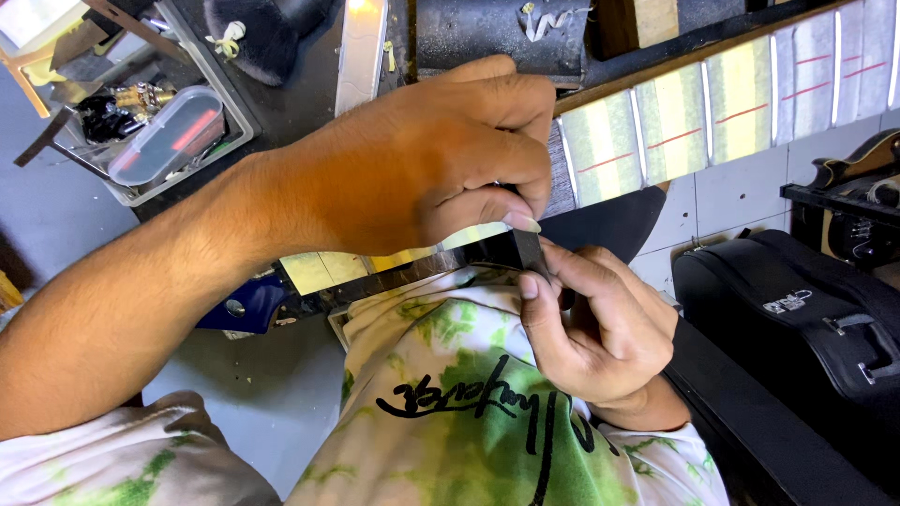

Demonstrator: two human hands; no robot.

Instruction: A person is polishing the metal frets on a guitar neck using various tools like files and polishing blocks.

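A guitar neck runs from the lower left to the upper right, with yellowish tape between its metal frets and red lines on the tape. My left hand reaches in from the left and lies over the neck, its thumb and fingers pinching a small black block against it. My right hand comes up from the lower right, close to my green tie-dye shirt, and grips the same block's near end with thumb and fingers. Part of the neck is hidden under my left hand.
A grey tray at the upper left holds tools and a clear plastic box with red inside. A blue clamp part sits under the neck. A black instrument case lies at the right, and a dark guitar beyond it.
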